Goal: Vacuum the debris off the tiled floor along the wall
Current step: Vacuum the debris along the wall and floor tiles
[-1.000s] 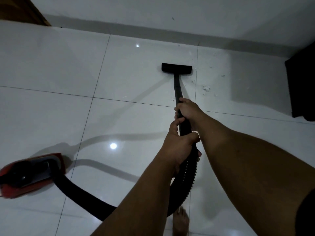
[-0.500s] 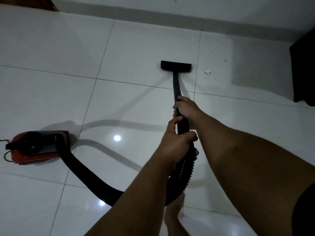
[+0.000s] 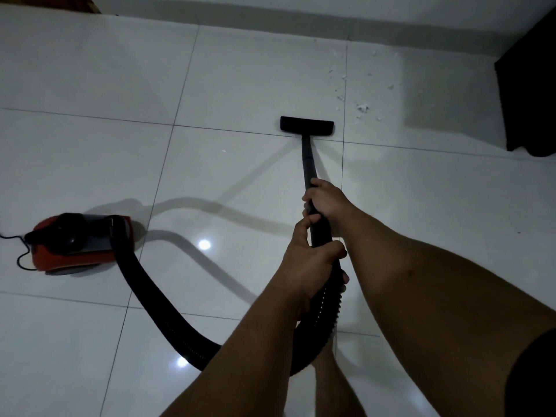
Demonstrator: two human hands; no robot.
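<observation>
Over at the left edge of the frame, the red vacuum body [image 3: 81, 243] is sitting on the white tiled floor [image 3: 90, 164], a thin black cord [image 3: 21, 260] trailing off its left side. From its top the ribbed black hose [image 3: 144, 293] is curving down toward the bottom centre and looping back up to the hands. Moving right, the left hand [image 3: 313, 260] is wrapping its fingers tight around the wand [image 3: 308, 164] just where the hose joins it, thumb pointing up along the tube. Just above it, the right hand [image 3: 326, 201] is clenching the same wand higher up, the two hands almost touching. The wand is running up the middle of the frame to the flat black floor nozzle [image 3: 307, 126], which is lying on the tiles right at a grout line. To the nozzle's upper right, white debris [image 3: 362, 108] is lying scattered toward the wall [image 3: 361, 10], near but apart from the nozzle. At the far right edge, a dark piece of furniture [image 3: 529, 94] is standing.
</observation>
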